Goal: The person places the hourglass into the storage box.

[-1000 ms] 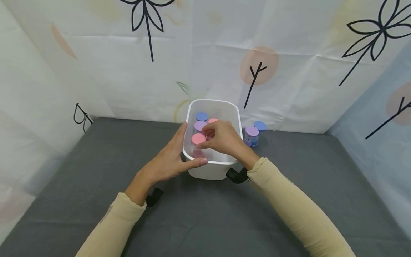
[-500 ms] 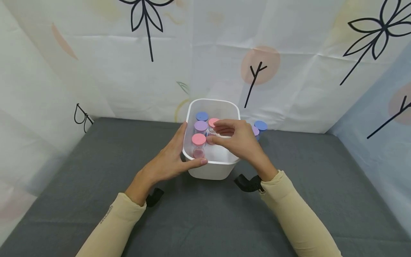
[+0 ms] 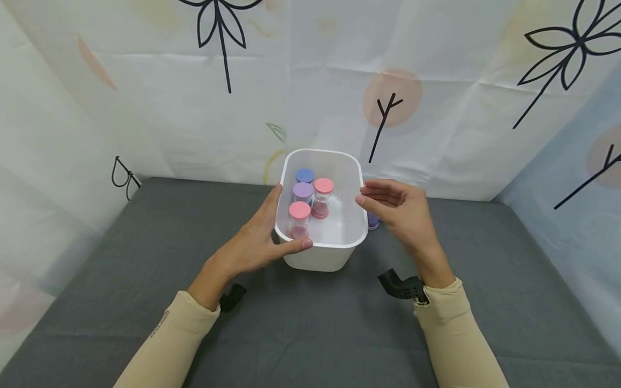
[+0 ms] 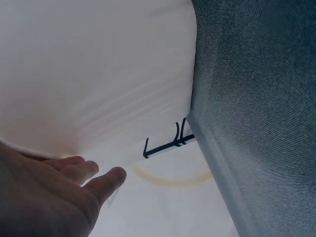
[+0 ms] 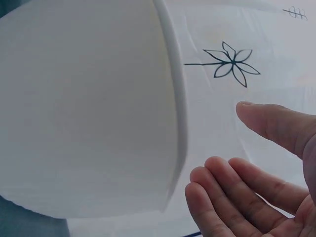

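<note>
A white plastic bin (image 3: 322, 257) holds several small sand timers, all standing along its left and middle. Their caps differ: a blue-capped timer (image 3: 304, 175) at the back, a purple-capped timer (image 3: 303, 192) before it, a pink-capped timer (image 3: 299, 218) at the front left and another pink-capped timer (image 3: 324, 199) beside them. My left hand (image 3: 259, 240) rests on the bin's left side, fingers straight along the outer wall, thumb over the front rim. Nothing is held in my right hand (image 3: 400, 213), which hovers at the right rim with thumb and fingers apart.
Just right of the bin, a purple timer base (image 3: 372, 221) shows under my right hand, which hides whatever else stands there. A dark grey cloth (image 3: 301, 334) covers the table. A printed white curtain (image 3: 320, 97) hangs close behind the bin.
My right hand has come away from the pink-capped timer in the middle of the bin and moved right, out over the right rim. The left hand and the bin have stayed put.
</note>
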A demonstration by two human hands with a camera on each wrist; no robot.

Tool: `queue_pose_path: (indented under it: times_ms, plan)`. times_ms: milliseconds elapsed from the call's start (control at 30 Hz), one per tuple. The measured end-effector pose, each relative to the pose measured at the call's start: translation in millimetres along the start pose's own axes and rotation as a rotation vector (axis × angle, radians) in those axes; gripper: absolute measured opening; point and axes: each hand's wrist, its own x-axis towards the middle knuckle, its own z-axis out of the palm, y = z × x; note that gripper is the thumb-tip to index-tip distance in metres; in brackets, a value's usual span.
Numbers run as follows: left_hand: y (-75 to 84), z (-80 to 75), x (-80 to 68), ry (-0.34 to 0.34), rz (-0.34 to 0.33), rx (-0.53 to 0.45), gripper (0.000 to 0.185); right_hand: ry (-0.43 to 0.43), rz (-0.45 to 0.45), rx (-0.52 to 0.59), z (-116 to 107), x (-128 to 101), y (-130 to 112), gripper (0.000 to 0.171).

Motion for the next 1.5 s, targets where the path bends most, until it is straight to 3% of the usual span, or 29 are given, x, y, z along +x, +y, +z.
queue_pose_path:
  times_ms: [333,767,1000,1500]
  plan:
    - [-0.4,-0.6,-1.7,-0.006,-0.023,0.005,0.111,0.13,0.007,-0.063,-18.9,2.7,12.1,0.041]
    - [-1.0,-1.8,-2.5,-0.006,-0.017,-0.004,0.109,0.278,0.148,-0.127,-36.7,11.1,42.7,0.046]
    - [-0.9,-1.6,-3.1,-0.014,-0.045,0.009,0.11,0.4,0.109,-0.118,-42.9,14.7,64.3,0.04]
    - [-1.5,-0.2,-0.1,-0.013,-0.013,-0.02,0.105,0.309,0.14,-0.243,-49.6,26.0,94.0,0.06]
